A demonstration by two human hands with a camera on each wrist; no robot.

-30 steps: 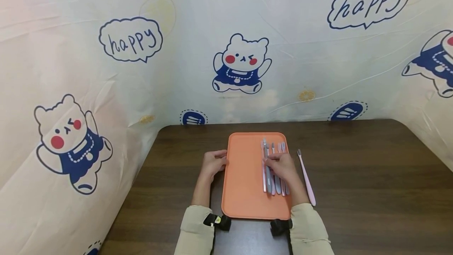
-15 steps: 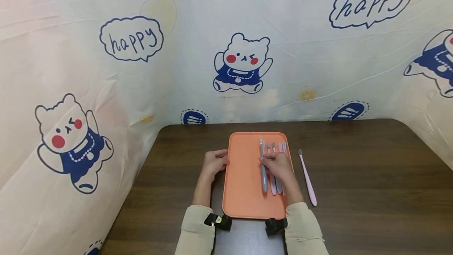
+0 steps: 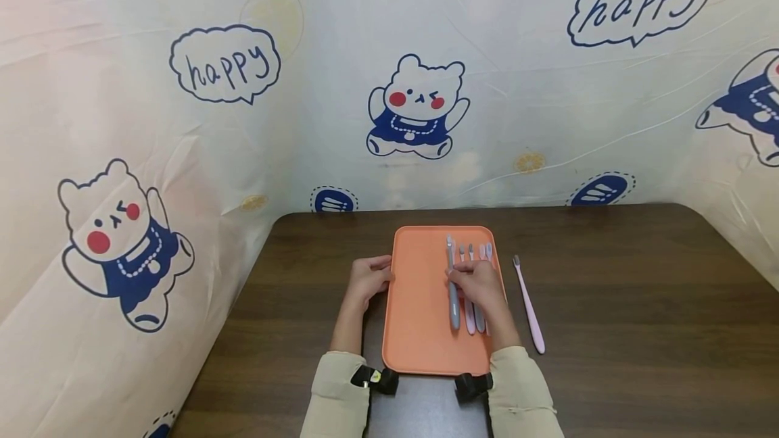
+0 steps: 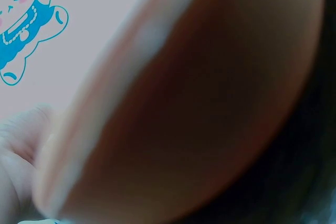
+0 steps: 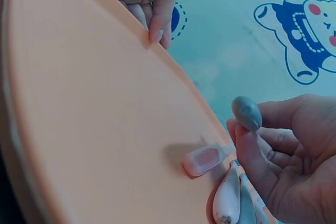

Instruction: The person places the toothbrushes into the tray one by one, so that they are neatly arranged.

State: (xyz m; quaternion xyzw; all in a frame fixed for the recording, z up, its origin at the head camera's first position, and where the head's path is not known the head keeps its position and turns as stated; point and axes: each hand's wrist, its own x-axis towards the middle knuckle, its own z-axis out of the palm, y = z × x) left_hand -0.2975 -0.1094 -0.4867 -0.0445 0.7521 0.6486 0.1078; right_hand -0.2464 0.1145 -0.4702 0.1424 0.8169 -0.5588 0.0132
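In the head view my left hand (image 3: 368, 279) grips the left rim of an orange tray (image 3: 416, 309). The right wrist view has its thumb on that rim. My right hand (image 3: 482, 284) pinches a grey toothbrush (image 3: 454, 306) between thumb and fingers over the tray. Its rounded handle end (image 5: 247, 113) points at the right wrist camera. Beneath and beside this hand lie several pink and grey toothbrushes, among them a pink toothbrush (image 3: 469, 318), partly covered by the hand. The tray's dark, blurred underside (image 4: 199, 114) fills most of the left wrist view.
A lone pink toothbrush (image 3: 529, 309) lies on the dark wooden table (image 3: 639, 316), right of the tray. A grey panel (image 3: 429, 404) shows at the near edge between the sleeves. Printed cloth (image 3: 517, 86) with bears encloses the back and sides.
My right hand has shifted slightly left, bringing the grey toothbrush away from the others. Over the last half second it has barely moved. The left hand stays at the tray's rim.
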